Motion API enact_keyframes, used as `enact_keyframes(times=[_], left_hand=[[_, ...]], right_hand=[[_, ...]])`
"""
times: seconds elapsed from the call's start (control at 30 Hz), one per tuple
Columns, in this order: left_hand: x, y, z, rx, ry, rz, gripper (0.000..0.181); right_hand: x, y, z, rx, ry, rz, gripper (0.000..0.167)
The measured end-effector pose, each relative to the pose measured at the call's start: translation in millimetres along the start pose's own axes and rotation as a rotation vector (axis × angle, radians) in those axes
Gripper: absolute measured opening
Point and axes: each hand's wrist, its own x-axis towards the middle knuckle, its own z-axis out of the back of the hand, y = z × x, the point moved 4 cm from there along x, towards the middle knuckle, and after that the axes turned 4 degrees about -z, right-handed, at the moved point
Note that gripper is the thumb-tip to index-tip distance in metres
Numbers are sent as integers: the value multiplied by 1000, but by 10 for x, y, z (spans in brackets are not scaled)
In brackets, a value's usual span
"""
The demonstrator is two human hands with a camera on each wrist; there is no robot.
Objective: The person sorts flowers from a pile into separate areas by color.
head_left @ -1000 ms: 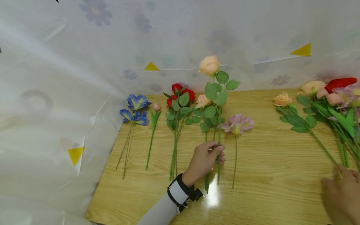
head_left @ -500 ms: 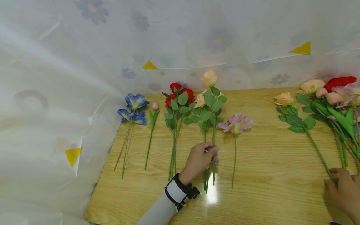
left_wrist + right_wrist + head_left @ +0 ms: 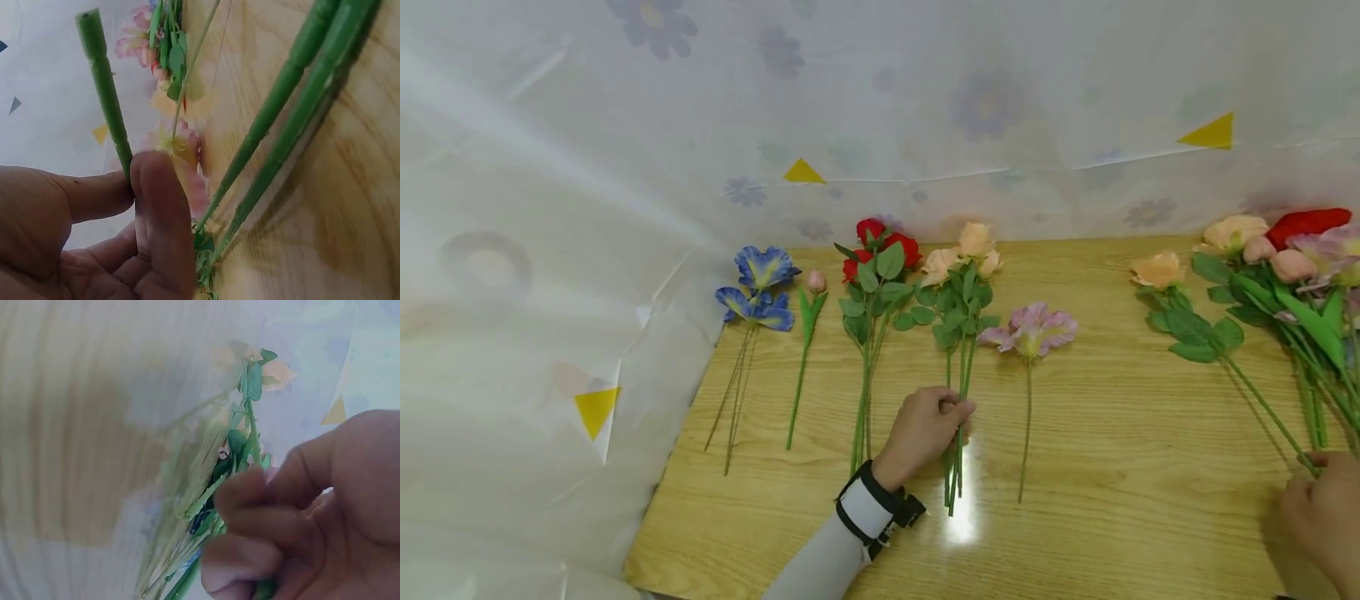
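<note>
My left hand (image 3: 923, 432) pinches the green stem of a peach rose (image 3: 976, 239) between thumb and fingers. In the left wrist view the held stem (image 3: 107, 94) stands apart from two other stems lying close to the wood. Those belong to peach roses (image 3: 940, 265) lying directly beneath and beside the held one. At the right edge my right hand (image 3: 1326, 512) grips the lower stem of another peach rose (image 3: 1157, 270), its bloom leaning toward the back. The right wrist view shows curled fingers (image 3: 244, 550) around that stem, partly blurred.
On the wooden table (image 3: 1120, 467) lie blue irises (image 3: 760, 292), a pink tulip (image 3: 817, 282), red roses (image 3: 887, 247) and a pale purple flower (image 3: 1033, 330). A mixed bunch (image 3: 1307, 258) lies at far right. A white patterned sheet (image 3: 925, 92) borders the back and left.
My left hand has lowered the peach rose and shifted it slightly left, so its bloom now sits among the other peach roses. My right hand still holds its rose, with small shifts.
</note>
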Motion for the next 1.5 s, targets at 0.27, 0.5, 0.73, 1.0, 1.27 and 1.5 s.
enact_keyframes(times=[0.27,0.5,0.73,1.0,1.27,1.5], left_hand=[[-1,37,-2,-27,-12,47,23],[-1,63,17,32,-45,53,25],[3,46,78,210,-139,6,30],[8,-46,130,83,-177,-32,28],[-5,-296,52,-56,-133,-188,26],[-34,-502,-79,-117,6,-320,26]], right_hand=[[-62,39,20,76,-61,-195,43],[-135,100,37,179,-97,-213,43],[-287,471,17,474,58,32,48],[-403,735,43,439,109,58,56],[-510,1039,-100,585,221,151,53],[-681,1374,-399,729,348,256,44]])
